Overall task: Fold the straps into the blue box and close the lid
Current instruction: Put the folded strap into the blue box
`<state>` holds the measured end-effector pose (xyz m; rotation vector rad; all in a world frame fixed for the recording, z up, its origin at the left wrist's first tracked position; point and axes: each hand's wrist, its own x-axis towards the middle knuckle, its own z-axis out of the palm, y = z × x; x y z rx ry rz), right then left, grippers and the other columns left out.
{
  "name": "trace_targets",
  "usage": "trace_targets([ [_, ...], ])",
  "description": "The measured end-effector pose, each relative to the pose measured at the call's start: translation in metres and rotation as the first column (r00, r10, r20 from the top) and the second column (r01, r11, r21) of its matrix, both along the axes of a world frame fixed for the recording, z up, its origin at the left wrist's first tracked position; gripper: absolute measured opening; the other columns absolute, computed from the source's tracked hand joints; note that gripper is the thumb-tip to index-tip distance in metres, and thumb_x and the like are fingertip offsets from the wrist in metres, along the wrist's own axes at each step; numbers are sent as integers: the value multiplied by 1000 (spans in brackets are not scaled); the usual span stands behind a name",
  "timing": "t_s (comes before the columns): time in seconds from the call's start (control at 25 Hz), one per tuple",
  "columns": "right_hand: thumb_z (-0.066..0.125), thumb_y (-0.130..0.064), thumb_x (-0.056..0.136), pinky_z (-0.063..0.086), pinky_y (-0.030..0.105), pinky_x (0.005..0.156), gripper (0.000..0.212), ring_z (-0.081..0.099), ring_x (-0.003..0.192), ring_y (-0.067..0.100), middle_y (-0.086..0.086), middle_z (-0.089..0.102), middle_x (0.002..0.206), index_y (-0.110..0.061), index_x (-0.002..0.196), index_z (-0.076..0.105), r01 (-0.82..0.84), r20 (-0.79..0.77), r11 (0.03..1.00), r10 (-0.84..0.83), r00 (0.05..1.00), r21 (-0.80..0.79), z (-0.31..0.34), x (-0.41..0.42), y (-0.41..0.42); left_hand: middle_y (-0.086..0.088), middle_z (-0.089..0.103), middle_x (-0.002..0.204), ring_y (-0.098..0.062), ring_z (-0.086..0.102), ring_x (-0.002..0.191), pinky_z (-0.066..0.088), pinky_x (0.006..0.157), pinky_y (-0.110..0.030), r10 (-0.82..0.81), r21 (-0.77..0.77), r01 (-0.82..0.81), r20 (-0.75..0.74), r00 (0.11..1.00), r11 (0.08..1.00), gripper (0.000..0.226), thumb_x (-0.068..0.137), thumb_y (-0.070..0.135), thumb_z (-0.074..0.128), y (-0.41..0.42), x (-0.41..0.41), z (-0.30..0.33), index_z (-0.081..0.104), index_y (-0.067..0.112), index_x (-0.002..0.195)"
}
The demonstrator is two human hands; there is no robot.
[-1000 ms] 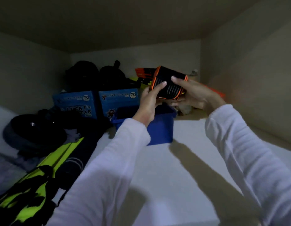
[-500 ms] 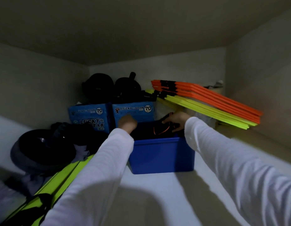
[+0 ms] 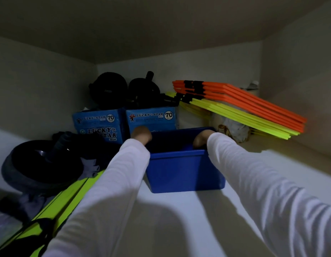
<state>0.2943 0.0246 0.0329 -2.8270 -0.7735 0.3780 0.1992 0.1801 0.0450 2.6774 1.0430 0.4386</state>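
2 hands: left hand [image 3: 141,135] and right hand [image 3: 201,139] both reach down into the blue box [image 3: 185,171]; only the backs of the hands show above its rim.
Grip: fingers are hidden below the near wall, so I cannot tell whether either hand is clenched, released or grasping a strap.
Straps: none visible; judged to lie inside the box under the hands.
Key relation: box interior lies directly below and just ahead of both hands; its long axis runs left to right; the hands enter at opposite ends, neither plainly nearer.
Lid: 0 in view; closing is not yet done.
Shelf [image 3: 179,219]: 1 blue box stands on it.
Behind: 2 Lucky Star cartons [image 3: 151,117].
Right: 1 stack of orange and yellow slats [image 3: 244,106], well apart from the hands.
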Motion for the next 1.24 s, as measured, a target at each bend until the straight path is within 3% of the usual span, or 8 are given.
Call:
trace_targets([
  [0.08,41,-22,97,42,32,90,39,52,105,24,11,55,126,-5,130,53,-14,16,1000,14,1000,-17,0,3,0,-21,57,129,-25,53,93,48,88,-32,-16,13,17,-10,1000,1000,31,98,5,40,2,1,0,54,-7,122],
  [0.28,41,-16,98,38,33,83,27,41,94,18,9,44,103,-10,119,57,6,166,996,8,986,-87,0,-5,-6,-22,58,128,-30,59,105,48,94,-33,-23,-7,23,12,1000,1000,30,97,3,41,3,0,-1,54,-8,121],
  [0.44,40,-12,98,40,33,102,38,53,119,22,13,56,127,-4,134,50,33,227,992,-5,974,-119,-1,-12,-9,-21,58,127,-32,58,115,48,94,-32,-19,-40,21,44,999,999,29,97,4,41,3,-1,-2,54,-8,121],
  [0.76,40,-7,98,40,29,103,37,54,112,21,14,57,120,-1,132,52,23,206,999,-13,979,-46,-3,-12,-10,-20,57,129,-31,57,118,47,95,-31,10,-99,-3,66,998,995,30,96,2,42,3,-2,-1,54,-6,123],
  [1.0,47,-13,95,46,30,79,33,46,84,17,7,48,96,-1,122,61,14,174,1000,-11,985,-17,7,-12,-20,-19,58,128,-29,60,110,48,95,-31,-24,-128,31,50,998,991,30,97,6,43,5,-7,0,55,-6,122],
  [1.08,53,-22,94,41,25,57,27,49,75,18,6,51,94,-2,109,65,12,150,998,-20,988,57,19,-21,-30,-19,60,127,-30,61,108,49,92,-32,-19,-149,29,70,997,988,31,96,12,46,1,-12,1,56,-5,120],
  [1.16,56,-26,92,32,22,47,28,48,68,20,5,51,83,-5,75,56,69,135,981,-94,986,182,33,-31,-41,-21,62,122,-34,61,110,48,82,-33,0,-149,27,179,984,989,32,96,17,46,-8,-19,4,60,-5,115],
  [1.24,56,-22,91,33,24,47,31,53,67,25,5,52,71,-8,65,48,89,171,931,-159,972,355,47,-39,-52,-22,67,104,-36,63,97,41,68,-30,-16,-131,71,382,924,989,31,95,17,43,-27,-28,9,66,-3,95],
])
